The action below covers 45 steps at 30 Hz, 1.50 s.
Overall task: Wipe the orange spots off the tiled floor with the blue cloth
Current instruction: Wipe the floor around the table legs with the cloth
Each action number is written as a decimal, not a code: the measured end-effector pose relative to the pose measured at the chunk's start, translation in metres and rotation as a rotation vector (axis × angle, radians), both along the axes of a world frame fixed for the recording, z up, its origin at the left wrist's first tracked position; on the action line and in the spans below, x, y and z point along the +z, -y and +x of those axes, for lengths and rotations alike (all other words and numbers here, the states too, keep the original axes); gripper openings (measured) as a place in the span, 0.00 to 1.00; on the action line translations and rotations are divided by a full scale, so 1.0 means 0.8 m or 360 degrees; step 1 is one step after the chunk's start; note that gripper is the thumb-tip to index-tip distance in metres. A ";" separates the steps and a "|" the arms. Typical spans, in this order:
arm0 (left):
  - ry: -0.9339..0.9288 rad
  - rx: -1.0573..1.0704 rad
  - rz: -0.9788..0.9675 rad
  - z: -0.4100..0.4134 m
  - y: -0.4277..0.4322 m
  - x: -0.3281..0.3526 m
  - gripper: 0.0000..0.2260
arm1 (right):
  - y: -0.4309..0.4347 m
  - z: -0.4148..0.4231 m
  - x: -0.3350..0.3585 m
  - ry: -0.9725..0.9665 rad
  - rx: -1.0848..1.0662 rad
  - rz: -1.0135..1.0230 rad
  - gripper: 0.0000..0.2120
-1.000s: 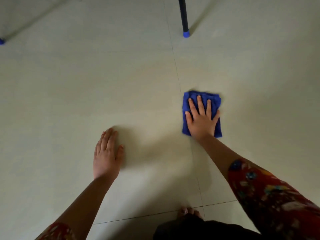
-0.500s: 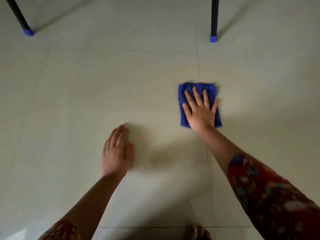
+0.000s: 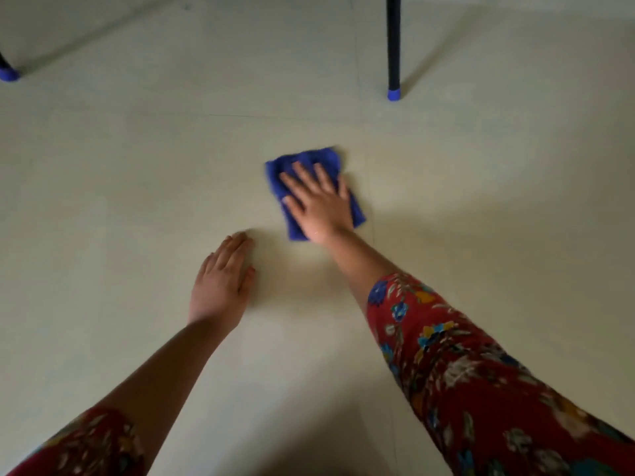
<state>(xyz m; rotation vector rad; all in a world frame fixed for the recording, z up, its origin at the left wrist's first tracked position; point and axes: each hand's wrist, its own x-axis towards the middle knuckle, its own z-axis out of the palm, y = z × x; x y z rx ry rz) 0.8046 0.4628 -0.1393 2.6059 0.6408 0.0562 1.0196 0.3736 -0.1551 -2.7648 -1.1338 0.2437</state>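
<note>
Blue cloth (image 3: 311, 187), folded into a rough rectangle, lying flat on the pale tiled floor (image 3: 137, 187) a little above the middle of the view, slightly blurred at its edges. Pinned under the right hand (image 3: 318, 204), palm down, fingers (image 3: 302, 173) spread and stretched out straight across the fabric, thumb lying along the cloth's right edge; no curl of the fingers around it, only flat pressure from above. Cloth tilted a little, its far end showing past the fingertips, its near left corner peeking out beside the wrist. Right forearm bare up to a red flowered sleeve (image 3: 464, 372) filling the lower right of the view.

Just below and to the left of the cloth, apart from it, the left hand (image 3: 223, 280), flat on the tile, fingers together and extended, holding nothing. Bare left forearm running down to another patch of red flowered sleeve at the lower left corner.

Faint grout line passing close by the cloth's right side. Soft shadow on the tile below both hands. Orange marks hard to make out anywhere on the floor in this dim light.

Farther back, a dark furniture leg (image 3: 393, 46) with a blue cap at its foot standing upright at upper right, well apart from the cloth. Second blue-capped foot (image 3: 8, 74) just visible at the far left edge.
</note>
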 end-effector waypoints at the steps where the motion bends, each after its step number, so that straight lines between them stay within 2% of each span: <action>1: -0.0012 -0.0081 0.0004 0.009 0.009 -0.001 0.27 | 0.029 0.028 0.001 -0.0001 -0.0221 -0.0018 0.24; 5: -0.0111 -0.0431 0.0046 0.043 0.054 0.004 0.28 | 0.205 0.087 0.004 -0.0006 -0.0992 -0.0033 0.25; 7: -0.0143 -0.0663 0.0121 0.048 0.070 0.010 0.28 | 0.284 0.079 0.006 -0.0018 -0.1181 -0.0088 0.26; 11: -0.0201 -0.1203 0.0428 0.027 0.069 0.017 0.25 | 0.357 -0.008 0.003 -0.0063 -0.1226 -0.0162 0.27; 15: -0.0291 -0.1271 0.0513 0.001 0.042 0.027 0.26 | 0.347 -0.153 0.000 -0.0023 -0.1214 -0.0072 0.30; 17: -0.0349 -0.1214 0.0494 -0.013 0.029 0.029 0.26 | 0.318 -0.232 0.002 -0.0025 -0.1060 -0.0015 0.33; 19: -0.0414 -0.1112 0.0398 -0.026 0.020 0.028 0.27 | 0.278 -0.287 0.002 -0.0016 -0.0585 0.0002 0.36; 21: -0.0386 -0.0948 0.0280 -0.040 0.012 0.031 0.27 | 0.236 -0.283 0.004 0.0002 -0.0110 0.0034 0.33; 22: -0.0356 -0.0858 0.0244 -0.048 0.008 0.035 0.27 | 0.217 -0.260 0.002 0.0022 -0.0006 0.0048 0.30; 24: -0.0340 -0.0726 0.0224 -0.068 0.000 0.042 0.25 | 0.186 -0.197 -0.002 0.0058 -0.0100 0.0022 0.26; 27: -0.0397 -0.0528 0.0173 -0.108 -0.025 0.046 0.27 | 0.151 -0.105 -0.002 -0.0064 -0.0662 -0.0060 0.26; 29: -0.0448 -0.0357 0.0110 -0.133 -0.040 0.042 0.27 | 0.122 -0.092 -0.004 -0.0084 -0.0794 -0.0092 0.27; 31: -0.0457 -0.0169 0.0026 -0.159 -0.053 0.038 0.27 | 0.083 -0.135 -0.001 0.0027 -0.0469 -0.0009 0.28; 33: -0.0425 -0.0069 -0.0006 -0.180 -0.061 0.034 0.28 | 0.065 -0.219 -0.003 0.0100 0.0130 0.0040 0.29; 35: -0.0397 -0.0091 0.0022 -0.194 -0.067 0.033 0.27 | 0.098 -0.291 0.003 0.0036 0.0602 0.0085 0.28; 37: -0.0381 -0.0103 0.0029 -0.200 -0.073 0.034 0.27 | 0.155 -0.295 0.009 0.0044 0.0694 0.0113 0.29; 39: -0.0356 -0.0040 -0.0021 -0.205 -0.071 0.037 0.26 | 0.201 -0.252 0.003 0.0157 0.0388 0.0019 0.29; 43: -0.0346 0.0064 -0.0147 -0.225 -0.069 0.047 0.26 | 0.184 -0.167 -0.001 0.0025 -0.0746 -0.0128 0.28; 44: -0.0362 0.0059 -0.0165 -0.230 -0.069 0.050 0.27 | 0.161 -0.173 -0.002 0.0003 -0.0866 -0.0115 0.28; 45: -0.0369 0.0071 -0.0173 -0.237 -0.073 0.056 0.28 | 0.131 -0.188 -0.002 0.0005 -0.0832 -0.0075 0.28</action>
